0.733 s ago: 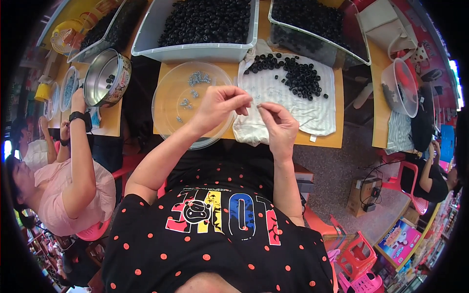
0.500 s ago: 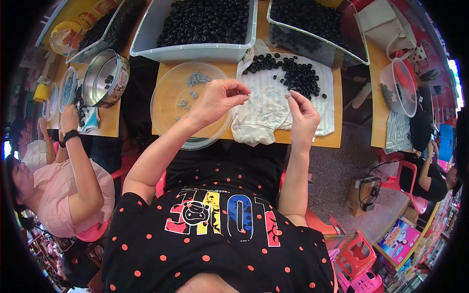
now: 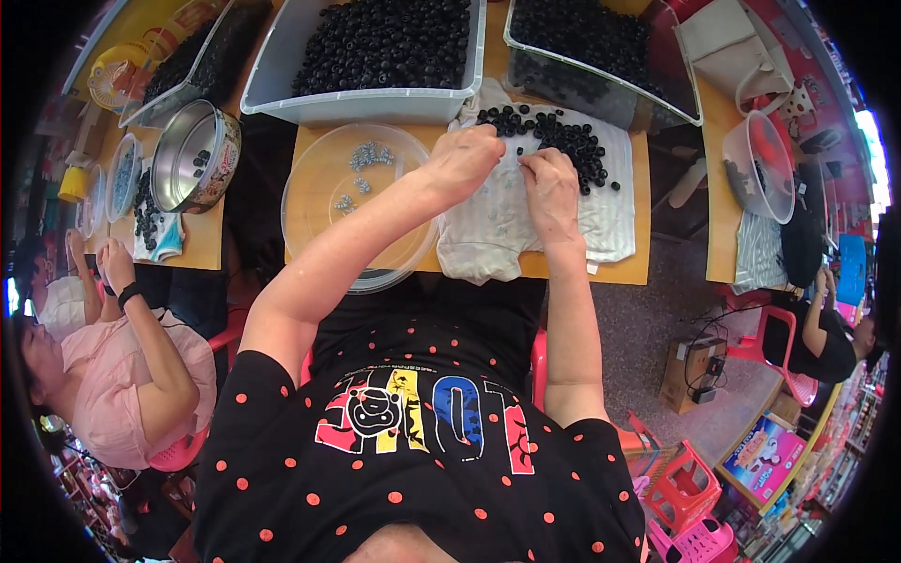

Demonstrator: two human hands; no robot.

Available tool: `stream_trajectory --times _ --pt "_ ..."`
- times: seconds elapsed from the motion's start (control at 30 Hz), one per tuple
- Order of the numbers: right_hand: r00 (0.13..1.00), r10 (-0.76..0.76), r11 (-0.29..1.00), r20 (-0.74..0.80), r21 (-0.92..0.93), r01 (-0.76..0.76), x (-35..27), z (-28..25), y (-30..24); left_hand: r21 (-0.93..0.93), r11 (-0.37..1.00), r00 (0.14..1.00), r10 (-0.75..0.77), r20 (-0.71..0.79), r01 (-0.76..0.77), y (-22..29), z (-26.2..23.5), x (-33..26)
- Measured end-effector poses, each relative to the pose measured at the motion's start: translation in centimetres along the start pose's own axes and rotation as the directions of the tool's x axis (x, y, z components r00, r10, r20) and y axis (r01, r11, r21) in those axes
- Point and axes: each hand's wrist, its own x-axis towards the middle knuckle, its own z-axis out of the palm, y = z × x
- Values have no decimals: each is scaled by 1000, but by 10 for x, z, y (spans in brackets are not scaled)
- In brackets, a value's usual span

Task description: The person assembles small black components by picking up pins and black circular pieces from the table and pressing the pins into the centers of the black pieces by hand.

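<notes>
black beads (image 3: 584,143) lie loose on the white cloth (image 3: 481,235) before us. our left hand (image 3: 466,161) is over the cloth near them, fingers curled; we cannot tell whether they clamp anything. our right hand (image 3: 552,190) is beside them, thumb and fingertips close, any grip hidden. left of the cloth sits a clear round tray (image 3: 315,192).
</notes>
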Motion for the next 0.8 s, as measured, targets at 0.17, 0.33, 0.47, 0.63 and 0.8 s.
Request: stream_trajectory --times 0.17,0.33,0.47,0.63,0.8 --pt "1000 -8 996 -27 84 10 -1 -4 4 -2 999 999 -32 41 32 -5 4 1" --pt "971 175 959 -161 250 -131 2 -35 -7 -232 972 991 -9 -136 -23 -12 -32 -34" --pt "937 269 937 -224 285 -201 -2 -51 -15 -393 905 966 -226 -124 162 -21 -87 -88" --pt "940 281 928 -194 306 -214 -7 -49 -35 -468 767 812 -562 -157 440 -68 -121 -146" --pt "964 226 932 -143 319 -171 -10 -34 -58 -378 794 838 -540 -78 476 -75 -102 -159"
